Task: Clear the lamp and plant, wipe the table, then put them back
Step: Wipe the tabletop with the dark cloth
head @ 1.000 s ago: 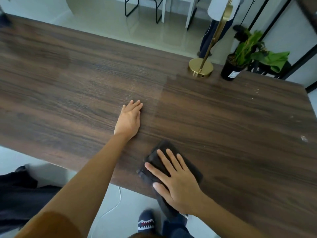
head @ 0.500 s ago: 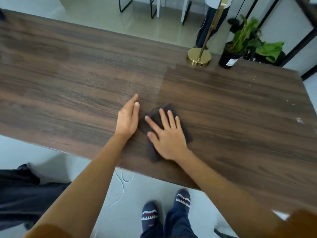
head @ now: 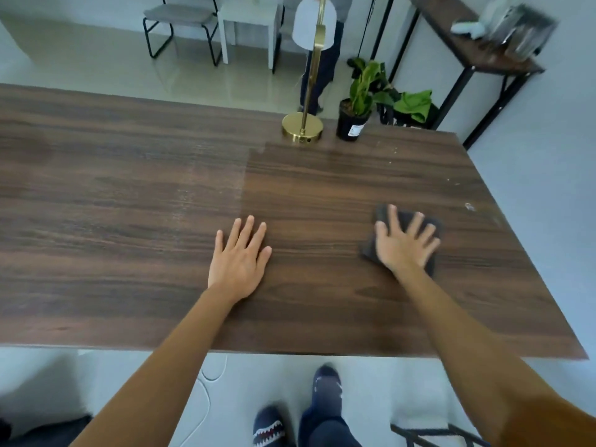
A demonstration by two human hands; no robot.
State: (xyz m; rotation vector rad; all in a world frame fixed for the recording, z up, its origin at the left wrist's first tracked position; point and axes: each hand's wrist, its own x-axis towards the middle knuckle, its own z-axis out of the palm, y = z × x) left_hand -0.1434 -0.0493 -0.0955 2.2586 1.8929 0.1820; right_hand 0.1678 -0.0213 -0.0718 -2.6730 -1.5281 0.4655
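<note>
A dark wooden table (head: 129, 221) fills the view. At its far edge stand a brass lamp (head: 302, 128) with a white shade and, to its right, a green plant in a black pot (head: 352, 123). My left hand (head: 240, 259) lies flat on the wood near the middle, fingers spread, holding nothing. My right hand (head: 404, 241) presses flat on a dark grey cloth (head: 430, 225) toward the right side of the table. Pale crumbs dot the right part of the tabletop.
A black-framed side shelf (head: 477, 56) stands at the back right, with another leafy plant (head: 414, 104) below it. A grey chair (head: 180, 24) and a white stool (head: 248, 24) are behind the table. A person's legs stand behind the lamp. My slippered feet are below the near edge.
My right hand has slid the cloth from the near edge up beside my left hand, then out to the right. My left hand stays flat, its fingers now spread.
</note>
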